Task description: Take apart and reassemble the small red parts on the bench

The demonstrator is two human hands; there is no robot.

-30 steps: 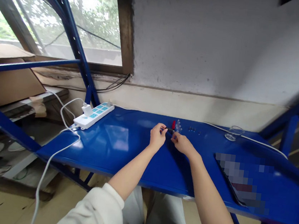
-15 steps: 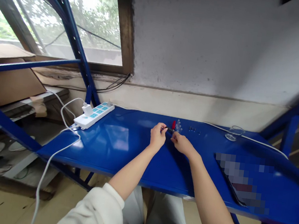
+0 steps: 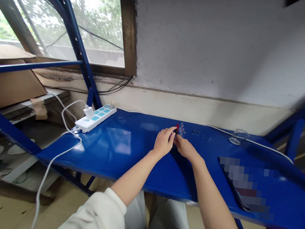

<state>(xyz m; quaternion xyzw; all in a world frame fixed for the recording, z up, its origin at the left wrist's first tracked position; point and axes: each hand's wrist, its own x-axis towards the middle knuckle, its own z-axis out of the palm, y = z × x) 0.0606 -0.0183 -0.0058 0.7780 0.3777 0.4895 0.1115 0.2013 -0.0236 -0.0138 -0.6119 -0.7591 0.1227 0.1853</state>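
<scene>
1. Head view, looking down at a person's two bare hands, which rest close together on a blue shelf point(image 3: 127, 144) against a white wall.
2. Left hand point(image 3: 163, 142): fingers bent and bunched, with the fingertips point(image 3: 173, 132) meeting those of the other hand. Whether they pinch anything is too small to tell.
3. Right hand point(image 3: 184, 147): fingers curled inward and touching the left fingertips. I cannot tell what its grip holds either.
4. A small red piece point(image 3: 178, 127) stands just beyond the joined fingertips, touching or nearly touching them, with a cluster of clear pieces point(image 3: 181, 131) right beside it.
5. A short row of dark bits point(image 3: 197, 133) lies a little to the right of the fingers. A glass dish point(image 3: 238, 136) sits farther right, well apart.
6. Well to the left of the fingers lies a white power strip point(image 3: 96, 117). Its white cable point(image 3: 53, 162) loops off the shelf edge below a window point(image 3: 92, 15).
</scene>
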